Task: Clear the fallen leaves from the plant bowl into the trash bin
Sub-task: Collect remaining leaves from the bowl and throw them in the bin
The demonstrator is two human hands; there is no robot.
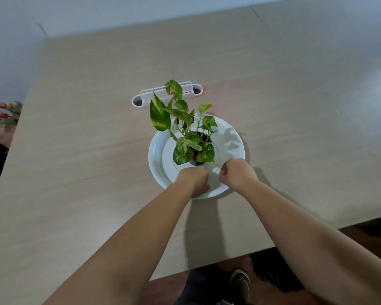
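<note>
A wide white plant bowl (158,159) stands in the middle of the wooden table, with a green and yellow leafy plant (185,133) growing from its dark centre hole. Some leaves on the plant show brown patches. My left hand (194,179) rests on the near rim of the bowl with its fingers curled under. My right hand (235,172) is beside it over the near right rim, fingers closed into a loose fist. Whether either hand holds a leaf is hidden by the fingers. No trash bin shows in this view.
A white oblong desk organiser (167,95) lies behind the bowl. The table's near edge (229,258) runs diagonally at the lower right, with my shoe (239,285) on the dark floor below. Red flowers (5,111) sit past the left edge.
</note>
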